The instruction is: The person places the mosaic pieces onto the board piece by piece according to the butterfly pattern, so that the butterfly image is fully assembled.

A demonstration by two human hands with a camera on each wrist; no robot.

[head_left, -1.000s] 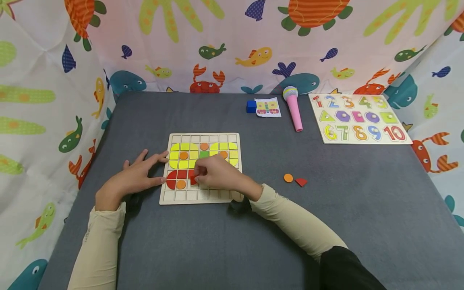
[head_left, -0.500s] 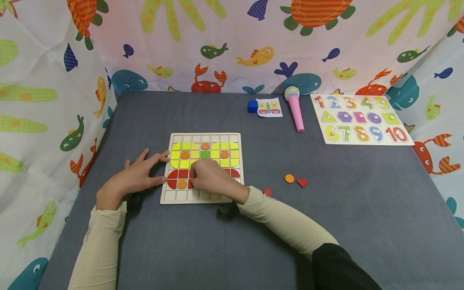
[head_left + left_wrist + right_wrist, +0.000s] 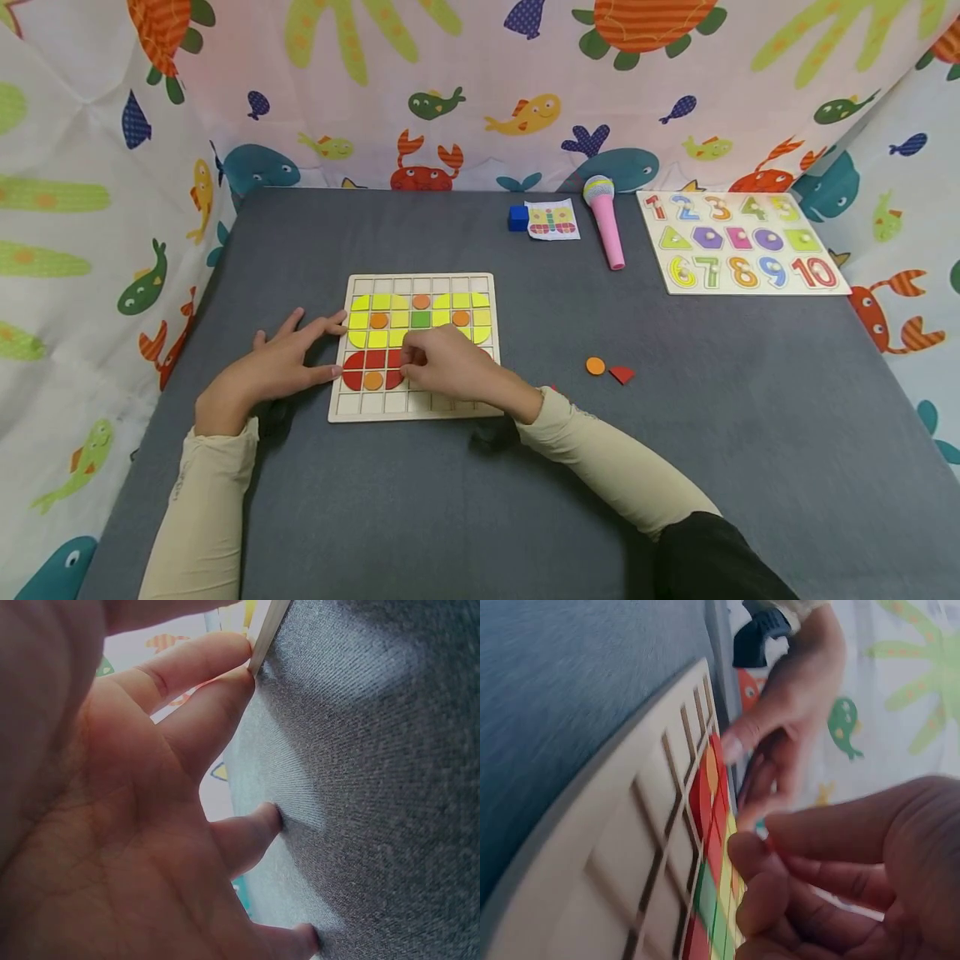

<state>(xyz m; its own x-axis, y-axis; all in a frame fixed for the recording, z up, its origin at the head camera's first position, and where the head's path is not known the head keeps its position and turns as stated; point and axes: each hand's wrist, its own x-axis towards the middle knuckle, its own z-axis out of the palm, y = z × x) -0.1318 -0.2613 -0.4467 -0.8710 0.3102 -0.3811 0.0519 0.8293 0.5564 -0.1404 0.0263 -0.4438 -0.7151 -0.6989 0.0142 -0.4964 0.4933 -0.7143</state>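
Observation:
A wooden grid board (image 3: 375, 404) lies on the grey table, bearing yellow, green, orange and red tiles. My left hand (image 3: 273, 367) is spread at its left side, with thumb and finger against the edge. In the left wrist view, two fingertips (image 3: 244, 649) touch the board's side while other fingers rest on the cloth. My right hand (image 3: 453, 362) is over the lower middle of the board, thumb and index pinched at a red tile (image 3: 393, 380). A sliver of red shows between those fingers in the right wrist view. The hand covers part of the red row.
An orange disc (image 3: 595, 366) and a red wedge (image 3: 622, 375) lie right of the board. Farther back are a blue block (image 3: 518, 218), a pattern card (image 3: 553, 221), a pink toy microphone (image 3: 607, 229) and a number puzzle board (image 3: 757, 292). A printed cloth surrounds the table.
The red tile, earlier tilted in my right hand, now lies in line with the red tiles. The right hand moved left, then back right. My left hand stays at the board's edge.

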